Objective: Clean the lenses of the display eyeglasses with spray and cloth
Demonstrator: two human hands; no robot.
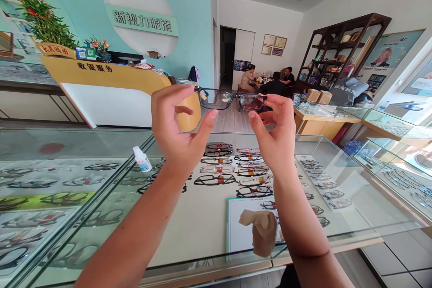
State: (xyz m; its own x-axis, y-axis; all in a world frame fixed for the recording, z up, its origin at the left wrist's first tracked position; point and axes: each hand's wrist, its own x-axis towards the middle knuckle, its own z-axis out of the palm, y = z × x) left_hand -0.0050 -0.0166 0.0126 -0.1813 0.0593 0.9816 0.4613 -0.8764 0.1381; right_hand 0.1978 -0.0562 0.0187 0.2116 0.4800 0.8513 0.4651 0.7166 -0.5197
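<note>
Both hands hold up a pair of dark-framed eyeglasses above the glass counter, level and with the lenses facing across the room. My left hand grips the left end of the frame with its fingers, the thumb pointing up below the lens. At the right end, the fingers of my right hand close on the frame, its thumb just under the right lens. Under the hands, several rows of eyeglasses are laid out in the display case. A tan cloth lies on the glass near my right forearm.
A small white spray bottle stands on the counter left of my left forearm. The glass display case spans the foreground. Beyond it are a yellow-and-white cashier desk, a dark shelf, and several people seated at a table.
</note>
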